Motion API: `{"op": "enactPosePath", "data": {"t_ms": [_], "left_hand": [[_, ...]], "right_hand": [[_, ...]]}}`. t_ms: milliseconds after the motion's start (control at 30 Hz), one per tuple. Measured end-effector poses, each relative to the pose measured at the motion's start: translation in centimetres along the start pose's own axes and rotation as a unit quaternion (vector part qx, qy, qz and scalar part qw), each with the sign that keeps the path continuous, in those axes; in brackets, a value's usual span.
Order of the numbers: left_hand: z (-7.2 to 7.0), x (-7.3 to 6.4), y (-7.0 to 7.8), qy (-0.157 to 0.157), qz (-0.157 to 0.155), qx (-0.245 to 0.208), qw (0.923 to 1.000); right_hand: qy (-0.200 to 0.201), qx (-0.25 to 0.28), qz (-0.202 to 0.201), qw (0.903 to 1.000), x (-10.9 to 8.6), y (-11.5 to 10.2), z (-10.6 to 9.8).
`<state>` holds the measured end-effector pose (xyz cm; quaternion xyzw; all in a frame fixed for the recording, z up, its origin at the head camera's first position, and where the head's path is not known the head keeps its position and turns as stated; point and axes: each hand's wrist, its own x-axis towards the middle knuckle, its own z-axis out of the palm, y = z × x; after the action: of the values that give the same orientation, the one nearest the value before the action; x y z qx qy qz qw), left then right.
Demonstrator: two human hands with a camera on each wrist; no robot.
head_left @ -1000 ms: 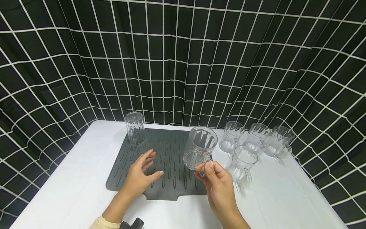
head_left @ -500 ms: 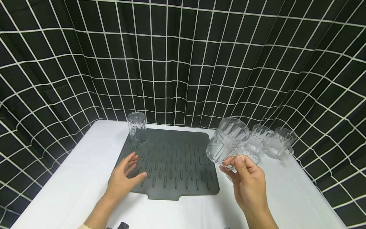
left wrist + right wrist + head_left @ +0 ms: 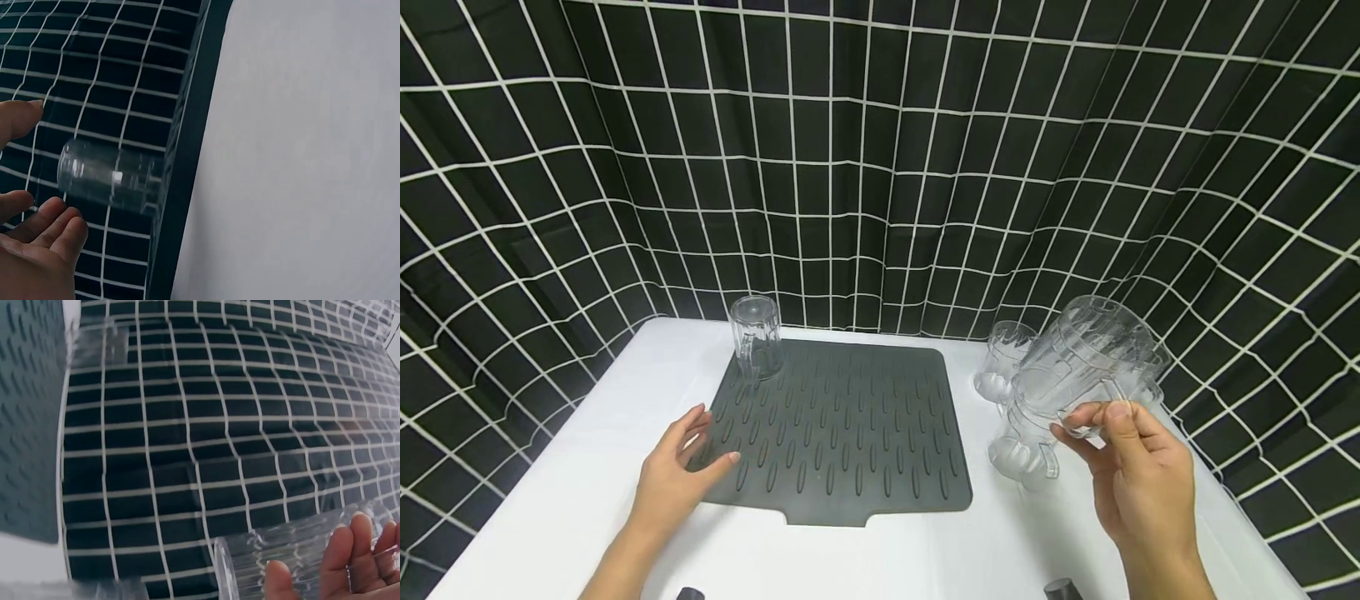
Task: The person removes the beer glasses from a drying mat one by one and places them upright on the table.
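My right hand [image 3: 1138, 483] pinches the handle of a clear glass mug [image 3: 1071, 350], held tilted above the table at the right. In the right wrist view, the fingers [image 3: 340, 556] overlap that mug's side. My left hand [image 3: 670, 475] hangs with thumb and fingers apart, near the left edge of the grey drying mat [image 3: 835, 417], holding nothing. Another glass mug [image 3: 758, 337] stands, apparently upside down, on the mat's far left corner. It shows beyond my left fingers in the left wrist view.
More clear mugs stand on the white table [image 3: 910, 558] at right: a back mug [image 3: 1007, 350], a front mug [image 3: 1018, 458], and others mostly hidden behind the held one. A black gridded curtain [image 3: 850, 167] rises around the table's back and sides.
My right hand has carried the mug rightward, from over the mat's right side to over the group of mugs. My left hand has drawn back to the left.
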<state>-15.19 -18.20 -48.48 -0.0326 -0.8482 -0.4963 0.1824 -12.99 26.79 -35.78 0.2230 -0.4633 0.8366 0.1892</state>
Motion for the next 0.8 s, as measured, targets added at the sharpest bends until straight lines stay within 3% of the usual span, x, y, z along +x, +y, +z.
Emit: {"op": "enactPosePath", "data": {"t_ms": [200,333,467,633,800], "left_hand": [[-1.1,0.2,-1.0,0.016,-0.028,0.016,0.9993],[-1.6,0.1,-1.8,0.015,-0.053,0.029,0.9981],[-1.9,0.1,-2.4,-0.001,-0.081,0.033,0.9962],[-1.9,0.0,-2.9,-0.021,-0.104,0.038,0.9936],[-1.7,-0.1,-3.6,-0.054,-0.13,0.056,0.9885]], "right_hand": [[0.044,-0.074,-0.026,0.996,0.0,-0.7,-1.8],[0.065,-0.072,-0.033,0.9947,-0.1,-1.1,-3.2],[0.096,-0.073,-0.027,0.9923,-0.5,-1.4,-4.6],[0.174,-0.123,-0.007,0.977,-1.1,-1.6,-6.0],[0.219,-0.089,0.0,0.9717,-1.5,-1.4,-8.1]]}}
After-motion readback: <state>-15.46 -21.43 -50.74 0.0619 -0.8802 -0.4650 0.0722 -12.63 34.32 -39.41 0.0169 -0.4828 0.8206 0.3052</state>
